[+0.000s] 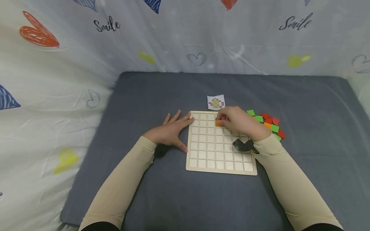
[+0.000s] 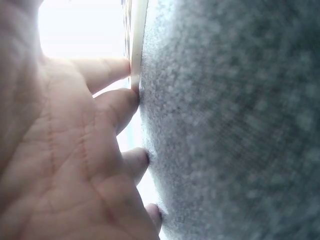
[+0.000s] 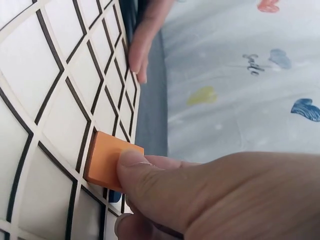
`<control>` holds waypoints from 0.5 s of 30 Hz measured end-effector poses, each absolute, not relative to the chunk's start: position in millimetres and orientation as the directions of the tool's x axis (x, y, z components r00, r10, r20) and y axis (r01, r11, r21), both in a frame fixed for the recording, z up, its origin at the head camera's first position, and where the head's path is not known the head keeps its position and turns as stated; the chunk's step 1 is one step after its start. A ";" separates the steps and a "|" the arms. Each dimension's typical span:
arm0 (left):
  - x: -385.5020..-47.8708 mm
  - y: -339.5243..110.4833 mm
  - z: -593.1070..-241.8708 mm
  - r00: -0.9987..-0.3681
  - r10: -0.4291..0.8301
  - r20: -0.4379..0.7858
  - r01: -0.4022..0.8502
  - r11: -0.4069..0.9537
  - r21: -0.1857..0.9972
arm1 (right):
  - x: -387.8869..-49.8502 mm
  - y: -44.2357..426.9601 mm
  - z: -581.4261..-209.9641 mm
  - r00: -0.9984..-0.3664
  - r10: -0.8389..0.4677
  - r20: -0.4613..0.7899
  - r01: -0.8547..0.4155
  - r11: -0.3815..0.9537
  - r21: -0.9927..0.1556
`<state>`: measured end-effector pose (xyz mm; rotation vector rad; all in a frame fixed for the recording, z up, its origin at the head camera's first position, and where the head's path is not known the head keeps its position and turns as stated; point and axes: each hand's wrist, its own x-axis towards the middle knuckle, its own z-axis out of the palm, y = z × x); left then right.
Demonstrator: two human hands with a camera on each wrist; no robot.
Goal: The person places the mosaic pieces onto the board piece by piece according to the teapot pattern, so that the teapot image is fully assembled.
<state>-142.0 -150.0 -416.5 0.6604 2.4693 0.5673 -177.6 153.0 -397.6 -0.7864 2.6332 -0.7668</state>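
A light wooden board [image 1: 221, 172], divided into square cells by a raised grid, lies on the dark grey table. My right hand [image 1: 241, 121] pinches an orange square tile [image 3: 106, 157] between thumb and fingers over a cell near the board's far edge. In the right wrist view the tile stands tilted against the grid lines. Just beside it a dark blue piece [image 3: 115, 196] peeks out, mostly hidden by my fingers. My left hand [image 1: 169, 132] is spread at the board's left side, thumb and a fingertip touching its edge.
Several loose green tiles [image 1: 275, 128], red tiles [image 1: 276, 121] and an orange tile [image 1: 267, 125] lie right of the board, partly behind my right wrist. Beyond the board's far edge is a small pattern card [image 1: 216, 102]. A printed curtain [image 1: 173, 38] hangs behind the table.
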 end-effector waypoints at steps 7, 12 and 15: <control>-142.2 -148.3 -417.0 -0.751 0.546 -0.371 0.335 0.799 0.499 | -178.3 153.4 -402.6 -0.809 -0.577 -0.114 -0.429 0.712 -0.556; -142.0 -148.0 -415.9 -0.750 0.545 -0.374 0.335 0.801 0.496 | -178.3 152.9 -403.5 -0.820 -0.562 -0.110 -0.415 0.716 -0.562; -141.4 -148.1 -415.1 -0.748 0.545 -0.379 0.330 0.801 0.500 | -177.3 152.6 -404.1 -0.824 -0.556 -0.109 -0.409 0.717 -0.565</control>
